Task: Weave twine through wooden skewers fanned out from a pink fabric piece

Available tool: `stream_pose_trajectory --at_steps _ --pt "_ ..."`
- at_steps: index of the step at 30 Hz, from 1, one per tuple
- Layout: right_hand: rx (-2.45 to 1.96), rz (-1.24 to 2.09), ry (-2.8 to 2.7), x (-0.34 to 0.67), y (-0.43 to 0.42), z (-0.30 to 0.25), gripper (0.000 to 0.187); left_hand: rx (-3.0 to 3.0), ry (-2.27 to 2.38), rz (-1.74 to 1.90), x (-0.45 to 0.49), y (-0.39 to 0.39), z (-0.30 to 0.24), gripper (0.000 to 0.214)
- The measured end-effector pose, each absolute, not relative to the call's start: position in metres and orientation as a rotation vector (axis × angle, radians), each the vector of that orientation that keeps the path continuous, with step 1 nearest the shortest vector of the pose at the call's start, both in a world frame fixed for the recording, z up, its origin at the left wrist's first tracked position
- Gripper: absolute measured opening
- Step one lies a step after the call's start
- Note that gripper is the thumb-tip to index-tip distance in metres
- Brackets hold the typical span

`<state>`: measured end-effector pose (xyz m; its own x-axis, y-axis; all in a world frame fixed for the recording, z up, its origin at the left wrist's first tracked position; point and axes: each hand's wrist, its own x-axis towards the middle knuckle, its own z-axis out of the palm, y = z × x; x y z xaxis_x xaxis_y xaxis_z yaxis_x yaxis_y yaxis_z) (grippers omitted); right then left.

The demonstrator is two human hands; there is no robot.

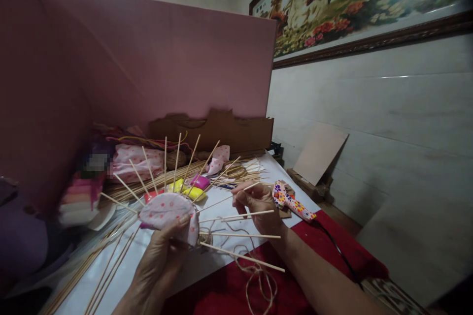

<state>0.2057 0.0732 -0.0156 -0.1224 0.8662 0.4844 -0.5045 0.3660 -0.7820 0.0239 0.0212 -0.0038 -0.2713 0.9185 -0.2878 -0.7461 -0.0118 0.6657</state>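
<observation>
My left hand (157, 261) grips a round base (166, 209) covered in pale cloth with pink dots, the thumb on its face. Thin wooden sticks fan out from the base's edge on the far and right sides. At the right, my right hand (264, 206) is closed, thumb and fingers pinching one of those wooden sticks (216, 203) near its outer end. Loose jute twine (260, 275) trails below the sticks, and part of it shows beside the base. Its attachment there cannot be made out.
A flower-patterned glue gun (291, 202) with a black cord lies right of my right hand. Behind are yellow packets (194, 193), bundled sticks, dotted cloth (138, 160) and a cardboard piece (214, 130). More sticks (111, 270) lie at front left. White sheet and red cloth (343, 241) cover the table.
</observation>
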Motion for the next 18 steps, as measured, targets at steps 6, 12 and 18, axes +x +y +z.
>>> stream_pose_trajectory --at_steps 6,12,18 --pt "-0.412 1.225 -1.2 0.2067 0.0742 -0.0163 0.01 0.25 0.901 1.631 0.0239 0.022 -0.0039 0.026" --pt "-0.471 1.219 -1.236 0.2047 0.073 -0.0135 0.014 0.206 0.892 1.647 0.028 0.0208 0.0016 0.028" --pt "-0.499 1.213 -1.248 0.2029 0.0712 -0.0099 0.019 0.182 0.895 1.647 0.026 0.022 -0.0014 0.032"
